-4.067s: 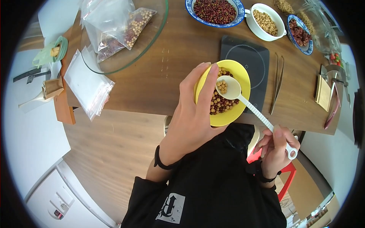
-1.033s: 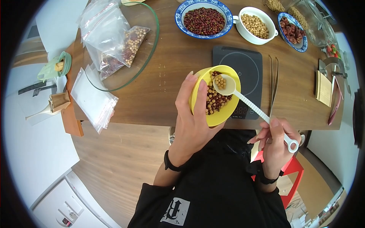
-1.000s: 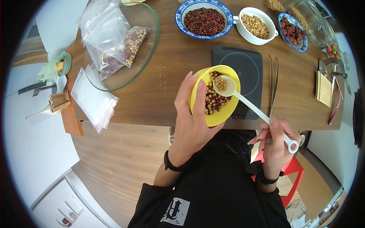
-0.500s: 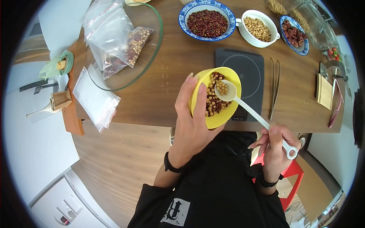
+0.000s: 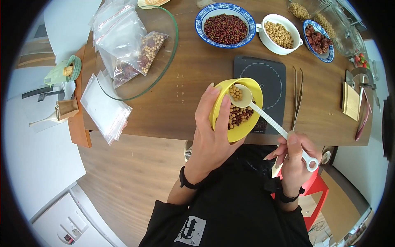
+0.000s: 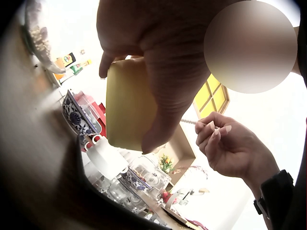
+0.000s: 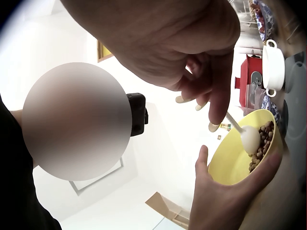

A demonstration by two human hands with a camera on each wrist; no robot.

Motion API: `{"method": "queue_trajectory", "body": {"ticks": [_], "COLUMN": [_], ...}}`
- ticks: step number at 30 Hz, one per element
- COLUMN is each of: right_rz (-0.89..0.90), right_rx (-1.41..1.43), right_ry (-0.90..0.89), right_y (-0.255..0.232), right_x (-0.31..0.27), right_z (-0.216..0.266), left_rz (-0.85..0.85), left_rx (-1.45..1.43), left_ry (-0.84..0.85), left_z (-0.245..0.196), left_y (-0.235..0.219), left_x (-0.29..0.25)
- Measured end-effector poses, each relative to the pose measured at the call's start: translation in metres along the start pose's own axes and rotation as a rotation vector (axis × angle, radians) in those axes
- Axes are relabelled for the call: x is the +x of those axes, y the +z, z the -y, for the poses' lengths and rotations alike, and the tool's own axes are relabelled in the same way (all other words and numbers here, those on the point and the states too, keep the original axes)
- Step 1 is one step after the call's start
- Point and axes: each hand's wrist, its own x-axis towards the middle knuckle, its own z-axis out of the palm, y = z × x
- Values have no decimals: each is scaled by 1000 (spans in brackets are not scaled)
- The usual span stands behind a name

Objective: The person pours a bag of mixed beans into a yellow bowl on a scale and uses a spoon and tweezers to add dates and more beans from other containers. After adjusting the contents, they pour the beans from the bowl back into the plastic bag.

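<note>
The left hand [image 5: 212,142] grips a yellow bowl [image 5: 248,129] from the side, tilted, above the table's front edge. Inside the bowl lie mixed dark red and tan beans [image 5: 239,116]. The right hand [image 5: 297,158] pinches the handle of a white spoon [image 5: 269,119], whose head is over the beans at the upper part of the bowl and holds several tan beans [image 5: 235,93]. In the left wrist view the yellow bowl [image 6: 127,105] hides its contents. In the right wrist view the spoon's head [image 7: 250,140] is inside the bowl [image 7: 230,155].
Behind the bowl is a black cooktop [image 5: 273,82], with tongs [image 5: 297,99] to its right. A blue-rimmed bowl of red beans [image 5: 225,29], a white pot [image 5: 281,34] and a small patterned bowl [image 5: 318,41] stand behind. Filled bags lie in a glass bowl [image 5: 166,66]; empty bags [image 5: 106,109] lie left.
Inside the yellow bowl, the spoon's head has shifted up and left, still carrying tan beans. The left hand and bowl have moved slightly; both hands keep their holds. The head view has shifted a little.
</note>
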Motion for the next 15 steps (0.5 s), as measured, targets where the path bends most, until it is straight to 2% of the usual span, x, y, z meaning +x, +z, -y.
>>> {"method": "queue_trajectory", "body": {"ticks": [7,12,15], "right_rz": [-19,-76,-81], "right_rx": [20,172,236], "right_ry": [55,154,143], "right_y": [5,12,15], "right_x": [4,7,8], "right_z": [-1,-4,-7], "left_rz": [15,-4,-4], "left_rx": [19,43,60], "left_ry": [-9,11,31], "left_z": [1,3,5], "left_y": [-3,-1,2], "left_x": [0,-1,-2]}}
